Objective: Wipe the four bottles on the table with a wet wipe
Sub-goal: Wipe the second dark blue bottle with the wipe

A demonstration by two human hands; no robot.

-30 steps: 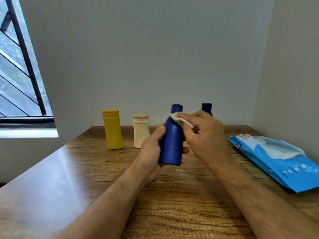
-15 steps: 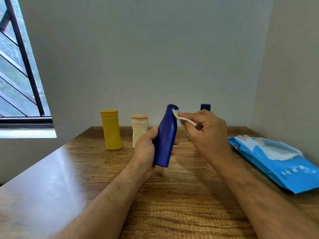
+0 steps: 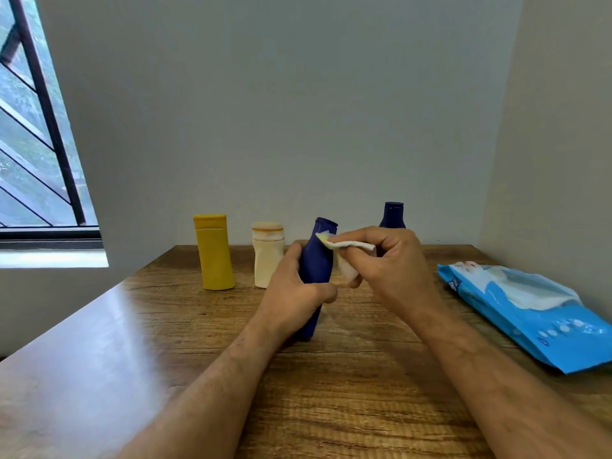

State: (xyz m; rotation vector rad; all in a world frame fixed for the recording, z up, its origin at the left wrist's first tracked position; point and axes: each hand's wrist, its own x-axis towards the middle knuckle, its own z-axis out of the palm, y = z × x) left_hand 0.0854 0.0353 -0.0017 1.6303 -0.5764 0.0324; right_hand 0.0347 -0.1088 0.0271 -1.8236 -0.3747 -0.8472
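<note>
At the far left of the frame a barred window (image 3: 39, 127) sits above the wooden table (image 3: 99, 359), and neither it nor the two bottles standing just left of centre have shifted over the last second: the yellow bottle (image 3: 214, 251) and, just beside it, the cream bottle (image 3: 267, 255) stand upright near the back edge. What has changed is at the centre. The left hand (image 3: 291, 293) is closed around the lower body of the dark blue bottle (image 3: 318, 256), which a second ago stood near upright, then leaned with its cap to the right, and now leans less while the hand has turned it in its grip, so a different face meets the cloth. The right hand (image 3: 387, 263) pinches the folded wet wipe (image 3: 344, 248) between thumb and fingers; the wipe's tip touches the bottle's neck just under the cap, roughly where it was before. The turning suggests the neck is being worked around, and that this bottle is mid-clean rather than finished. Behind the right hand, the second dark blue bottle (image 3: 393, 215) stands at the back, only its cap and shoulder showing. At the right edge the blue wipes pack (image 3: 530, 309) lies flat on the table, unmoved. Whether any of the standing bottles has been wiped I cannot tell.
</note>
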